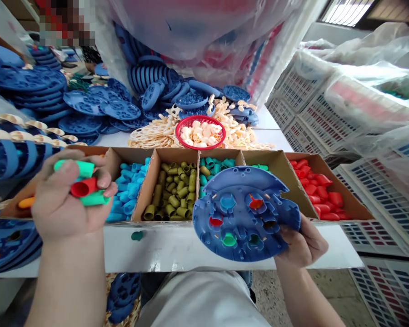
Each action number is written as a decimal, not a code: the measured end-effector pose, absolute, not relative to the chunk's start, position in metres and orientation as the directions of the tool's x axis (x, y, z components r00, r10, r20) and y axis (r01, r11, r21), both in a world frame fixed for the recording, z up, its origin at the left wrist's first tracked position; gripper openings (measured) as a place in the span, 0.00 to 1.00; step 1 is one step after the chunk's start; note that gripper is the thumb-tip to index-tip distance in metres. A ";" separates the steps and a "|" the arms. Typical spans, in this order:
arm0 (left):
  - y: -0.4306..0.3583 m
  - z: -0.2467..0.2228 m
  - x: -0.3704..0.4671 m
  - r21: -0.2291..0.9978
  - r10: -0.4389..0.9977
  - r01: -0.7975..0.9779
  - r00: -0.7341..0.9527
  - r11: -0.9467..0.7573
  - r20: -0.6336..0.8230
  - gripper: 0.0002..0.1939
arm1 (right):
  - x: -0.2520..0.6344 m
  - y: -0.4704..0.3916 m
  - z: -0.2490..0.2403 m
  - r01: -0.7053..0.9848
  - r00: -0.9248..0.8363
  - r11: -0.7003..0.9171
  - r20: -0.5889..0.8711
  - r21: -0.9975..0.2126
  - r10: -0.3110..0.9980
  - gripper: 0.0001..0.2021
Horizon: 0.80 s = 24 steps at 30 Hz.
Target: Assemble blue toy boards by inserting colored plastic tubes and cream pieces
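The left hand [64,195], raised at the left with fingers curled and partly closed, holds three short tubular caps: an upper green cap [74,169], a red cap [83,187] and a lower green cap [94,198]. The right hand [301,245] is closed on the right edge of a blue disc [240,218], thumb on the facing side; the disc is tilted up above the near edge of the white table [122,254], in front of the compartmented cardboard box [298,190].

Six openings of the disc show coloured inserts: light blue, orange-red, red, green and two dark ones. Filling of this disc therefore appears well advanced; whether each insert is fully seated cannot be told. The three caps in the left hand remain outside it.

Beyond, the box's compartments hold, left to right, orange, blue, olive, teal, green and red pieces. A dark green piece [137,235] lies loose on the table. Farther off stand a red basket [201,146] of pale parts and, at far left, stacked blue discs [41,86].
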<state>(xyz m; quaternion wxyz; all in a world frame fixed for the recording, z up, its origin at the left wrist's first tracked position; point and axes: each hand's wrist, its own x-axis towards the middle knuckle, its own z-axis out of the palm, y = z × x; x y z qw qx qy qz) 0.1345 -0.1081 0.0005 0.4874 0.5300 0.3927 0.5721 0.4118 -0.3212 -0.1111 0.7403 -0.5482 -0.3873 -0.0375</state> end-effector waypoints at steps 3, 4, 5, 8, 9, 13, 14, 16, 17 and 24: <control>-0.137 -0.033 0.137 0.801 0.788 -0.084 -0.267 -0.592 0.555 0.07 | 0.410 -0.320 -0.110 0.469 0.713 0.410 0.609 -0.782 0.347 0.19; -0.148 -0.047 0.139 0.733 0.691 -0.018 -0.351 -0.680 0.633 0.06 | 0.409 -0.319 -0.111 0.462 0.720 0.408 0.601 -0.788 0.346 0.19; -0.159 -0.062 0.140 0.711 0.659 0.022 -0.354 -0.703 0.663 0.06 | 0.409 -0.318 -0.111 0.454 0.728 0.404 0.592 -0.794 0.346 0.19; -0.187 -0.101 0.143 0.767 0.756 -0.035 -0.207 -0.640 0.621 0.08 | 0.407 -0.317 -0.110 0.424 0.750 0.395 0.561 -0.815 0.351 0.19; -0.193 -0.111 0.143 0.782 0.777 -0.053 -0.174 -0.621 0.605 0.08 | 0.406 -0.316 -0.110 0.419 0.753 0.394 0.556 -0.818 0.353 0.18; -0.196 -0.128 0.144 0.781 0.779 -0.068 -0.157 -0.621 0.607 0.06 | 0.405 -0.315 -0.108 0.415 0.751 0.394 0.554 -0.820 0.361 0.19; -0.193 -0.129 0.145 0.776 0.776 -0.071 -0.154 -0.626 0.612 0.06 | 0.405 -0.315 -0.108 0.415 0.752 0.395 0.553 -0.820 0.359 0.19; -0.184 -0.130 0.148 0.767 0.768 -0.080 -0.152 -0.637 0.622 0.05 | 0.406 -0.313 -0.109 0.410 0.759 0.400 0.549 -0.820 0.349 0.18; -0.180 -0.130 0.151 0.764 0.766 -0.084 -0.152 -0.639 0.624 0.04 | 0.406 -0.311 -0.109 0.406 0.765 0.403 0.547 -0.820 0.341 0.17; -0.175 -0.133 0.150 0.821 0.797 0.057 -0.208 -0.568 0.566 0.05 | 0.405 -0.302 -0.108 0.416 0.786 0.422 0.552 -0.806 0.279 0.18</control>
